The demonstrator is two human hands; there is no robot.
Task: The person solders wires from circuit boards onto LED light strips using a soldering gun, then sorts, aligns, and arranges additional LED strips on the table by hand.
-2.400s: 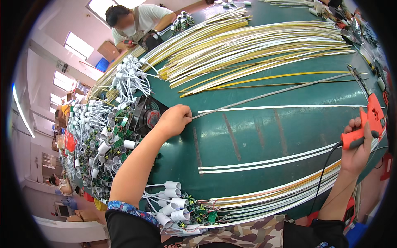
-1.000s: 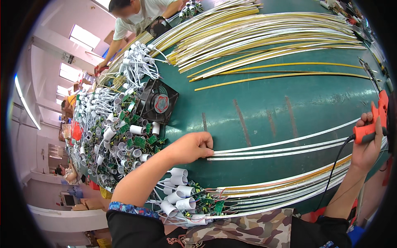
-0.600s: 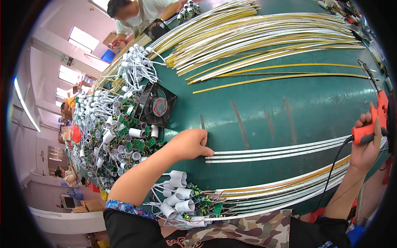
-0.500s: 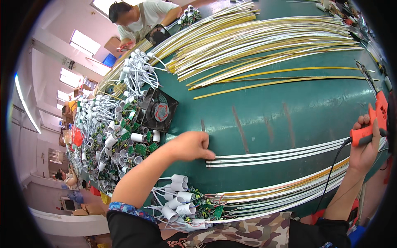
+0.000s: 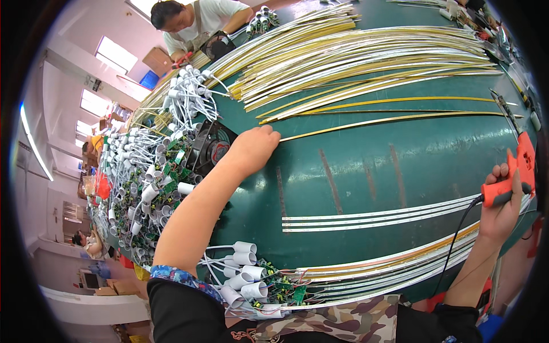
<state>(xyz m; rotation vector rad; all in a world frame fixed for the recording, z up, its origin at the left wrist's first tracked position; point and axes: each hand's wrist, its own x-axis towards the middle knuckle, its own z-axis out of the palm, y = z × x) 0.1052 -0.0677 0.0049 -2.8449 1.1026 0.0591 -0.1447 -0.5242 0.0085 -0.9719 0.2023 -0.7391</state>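
My left hand point(image 5: 256, 150) is at the left end of a thin yellow LED strip point(image 5: 366, 121), its fingers closed on that end. The strip stretches across the table to the right, its far end near the metal tip of the soldering gun. My right hand point(image 5: 503, 197) grips this red, pistol-shaped soldering gun point(image 5: 525, 164), from which a black cord hangs. Between my arms, three white LED strips point(image 5: 372, 219) lie side by side, left ends lined up. Closer to me is a bundle of strips point(image 5: 389, 264) whose left ends are beside white lamp caps point(image 5: 251, 273) and green circuit boards.
A large pile of yellow and white strips point(image 5: 366, 57) covers the table's far side. Left of my arm are a black fan point(image 5: 209, 146) and a heap of wired lamp caps point(image 5: 137, 171). Brown marks point(image 5: 330, 183) cross the green tabletop point(image 5: 309, 171). A co-worker point(image 5: 200, 23) works opposite.
My left hand has moved away from the three white strips, up to the nearest loose yellow strip, and closed on its end. My right hand still holds the soldering gun.
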